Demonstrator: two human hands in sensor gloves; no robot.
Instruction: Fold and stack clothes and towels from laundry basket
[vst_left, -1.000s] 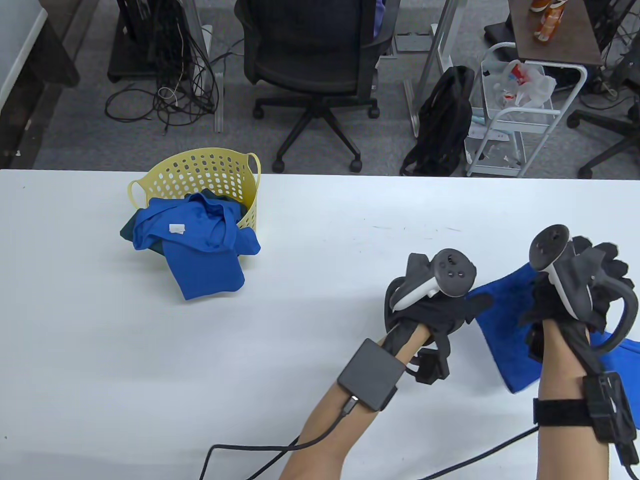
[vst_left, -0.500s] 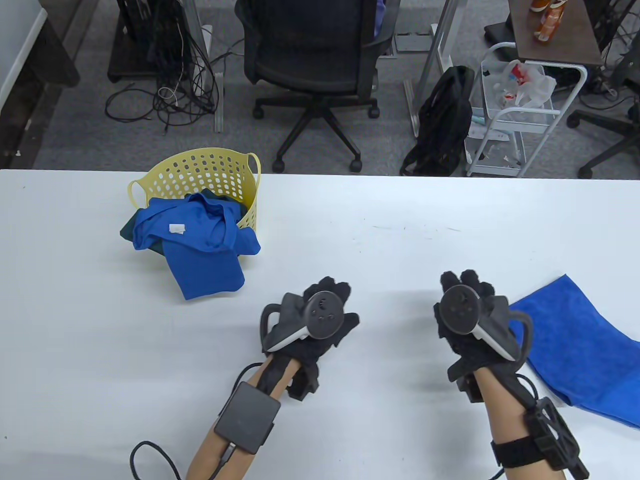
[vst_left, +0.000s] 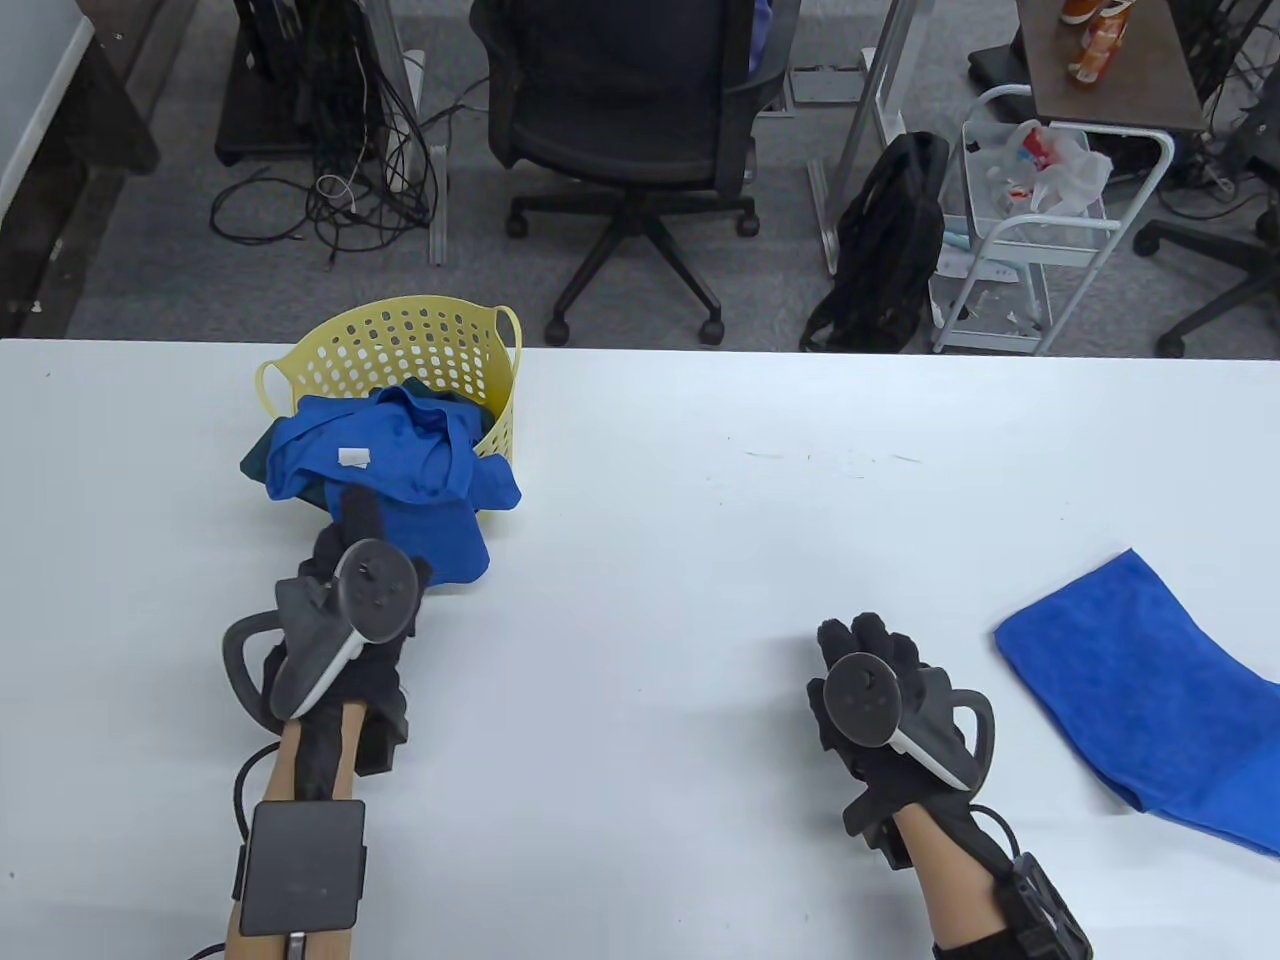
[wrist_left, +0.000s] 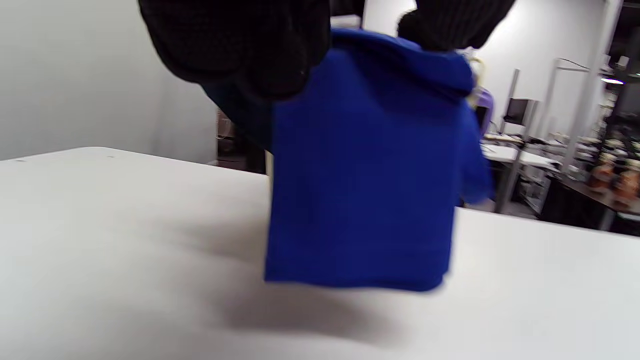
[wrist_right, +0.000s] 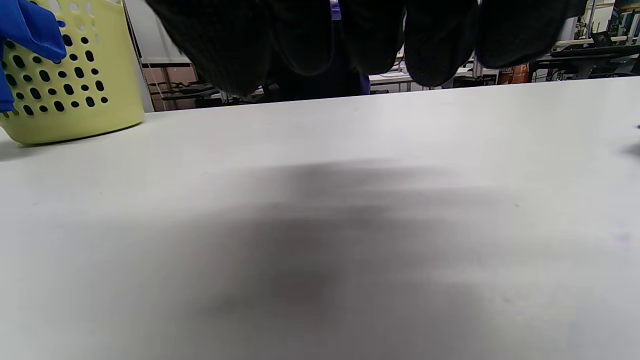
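A yellow laundry basket (vst_left: 420, 340) lies tipped near the table's far left, with a blue garment (vst_left: 400, 450) spilling out of it onto the table. My left hand (vst_left: 355, 525) reaches onto the garment's hanging flap. In the left wrist view the fingers (wrist_left: 240, 45) and thumb stand on either side of the blue garment (wrist_left: 360, 175), and no firm grip shows. My right hand (vst_left: 860, 650) hovers flat and empty over bare table, fingers straight. A folded blue towel (vst_left: 1140, 680) lies at the right edge, apart from both hands.
The right wrist view shows the basket (wrist_right: 65, 90) at its left with blue cloth (wrist_right: 25, 30) over the rim. Beyond the table's far edge stand an office chair (vst_left: 620, 130), a black backpack (vst_left: 890, 240) and a white cart (vst_left: 1040, 210).
Both hands have let go of the blue towel. The left hand swept left across the table to the blue garment. The right hand drew back toward the near edge.
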